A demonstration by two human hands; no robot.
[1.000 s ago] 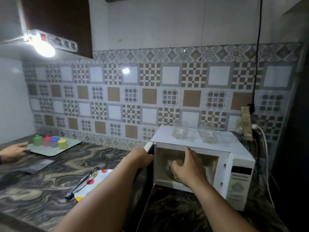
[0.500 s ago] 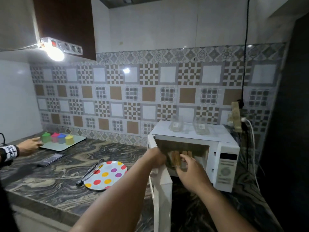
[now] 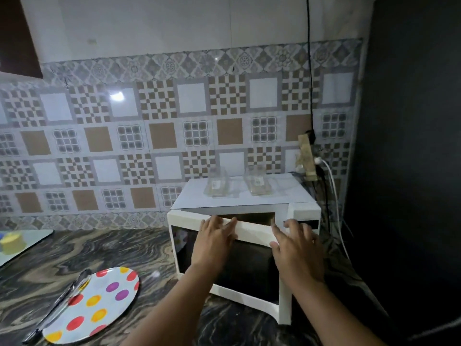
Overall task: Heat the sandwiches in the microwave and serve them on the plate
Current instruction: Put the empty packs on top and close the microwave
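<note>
left hand (image 3: pixel 212 242) bare, no rings | right hand (image 3: pixel 296 248) bare | forearms bare, unsleeved

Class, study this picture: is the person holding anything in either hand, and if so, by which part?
Nothing is gripped. The left hand and right hand lie open and flat against the top of the microwave door, which stands slightly ajar.

No text, brand or number can be read. The 2 clear containers (image 3: pixel 216 186) on top of the microwave (image 3: pixel 239 203) each carry a small white label, but the print on them is too small and blurred to make out. The microwave's control panel (image 3: pixel 305 222) shows no legible markings.
</note>
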